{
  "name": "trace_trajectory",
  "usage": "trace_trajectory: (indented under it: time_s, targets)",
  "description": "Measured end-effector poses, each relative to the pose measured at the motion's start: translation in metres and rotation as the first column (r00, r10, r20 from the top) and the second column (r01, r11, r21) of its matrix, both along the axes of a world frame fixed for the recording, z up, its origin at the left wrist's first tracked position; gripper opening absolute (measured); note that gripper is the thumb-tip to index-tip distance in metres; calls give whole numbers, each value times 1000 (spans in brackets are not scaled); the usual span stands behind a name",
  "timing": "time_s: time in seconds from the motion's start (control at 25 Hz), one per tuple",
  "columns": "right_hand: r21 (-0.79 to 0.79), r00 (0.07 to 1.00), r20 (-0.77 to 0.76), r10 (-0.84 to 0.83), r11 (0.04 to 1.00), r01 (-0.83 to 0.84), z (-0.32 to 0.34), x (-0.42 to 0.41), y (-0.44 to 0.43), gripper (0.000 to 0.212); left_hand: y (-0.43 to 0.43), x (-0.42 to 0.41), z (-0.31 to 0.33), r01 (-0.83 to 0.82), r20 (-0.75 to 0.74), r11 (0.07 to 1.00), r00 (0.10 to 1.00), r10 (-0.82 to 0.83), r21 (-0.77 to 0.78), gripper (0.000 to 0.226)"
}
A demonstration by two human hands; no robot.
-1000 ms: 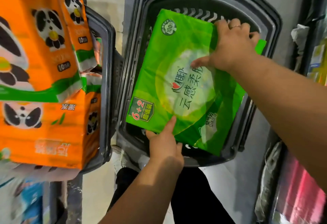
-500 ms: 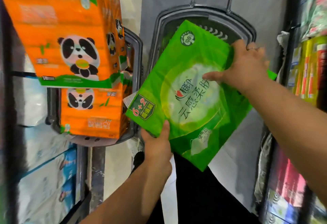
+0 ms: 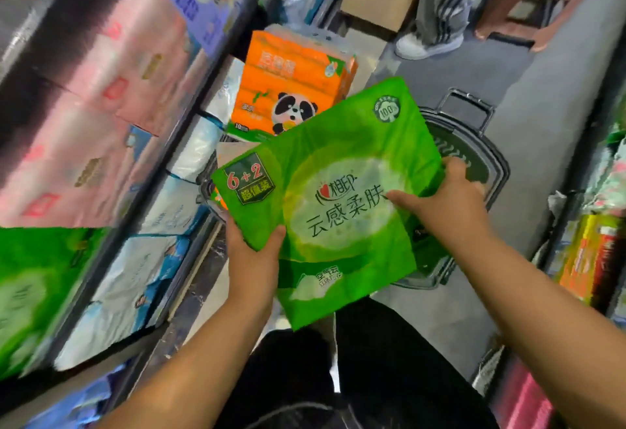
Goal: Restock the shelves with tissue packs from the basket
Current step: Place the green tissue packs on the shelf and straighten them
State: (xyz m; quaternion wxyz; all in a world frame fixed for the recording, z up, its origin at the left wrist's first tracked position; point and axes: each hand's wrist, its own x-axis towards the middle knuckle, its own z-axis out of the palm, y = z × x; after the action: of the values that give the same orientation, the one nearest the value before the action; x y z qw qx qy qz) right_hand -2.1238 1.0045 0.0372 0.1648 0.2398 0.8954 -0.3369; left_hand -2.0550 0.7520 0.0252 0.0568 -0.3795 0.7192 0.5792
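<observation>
I hold a large green tissue pack (image 3: 338,191) in front of me, lifted clear above the dark grey basket (image 3: 474,150) on the floor. My left hand (image 3: 252,252) grips its lower left edge, thumb on the front. My right hand (image 3: 443,201) grips its right edge, thumb across the printed face. An orange panda tissue pack (image 3: 291,89) stands in a second basket beyond the green pack. The shelves (image 3: 111,144) on my left carry pink, white-blue and green tissue packs.
Another green pack (image 3: 30,293) sits on the left shelf, low down. A person's legs and a white shoe (image 3: 426,42) stand at the far end of the aisle beside a cardboard box (image 3: 376,5). Colourful goods (image 3: 589,259) fill the right shelf.
The green pack has come up out of the basket and turned toward me. My view swung up, showing the left shelves and the aisle ahead.
</observation>
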Motion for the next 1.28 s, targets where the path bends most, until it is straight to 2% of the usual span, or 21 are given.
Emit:
trace_trajectory:
  time_s: [0.16,0.32,0.52,0.64,0.8,1.0,1.28]
  targets:
    - [-33,994,-108,20,999,-24,49,26,-33,93,-33,24,47,-42,-85,998,996,39,-37,68]
    - [-70,958,-247,142,984,-164,89,58,-76,89,-75,66,92,-90,-159,984,985,65,-156,71]
    - [-177,872,-423,246,922,-345,141,104,-153,95,-137,145,153,-255,-289,923,942,171,-288,69]
    - [-216,814,-496,301,866,-452,172,124,-189,89,-169,186,188,-345,-326,863,917,228,-369,89]
    - [-290,735,-572,365,748,-597,220,144,-238,84,-208,239,241,-449,-424,767,869,255,-458,96]
    - [-291,624,-663,413,626,-724,272,154,-298,72,-244,286,297,-561,-513,685,801,309,-465,83]
    - [-331,549,-708,444,478,-814,353,138,-371,69,-281,313,367,-711,-643,558,673,365,-428,73]
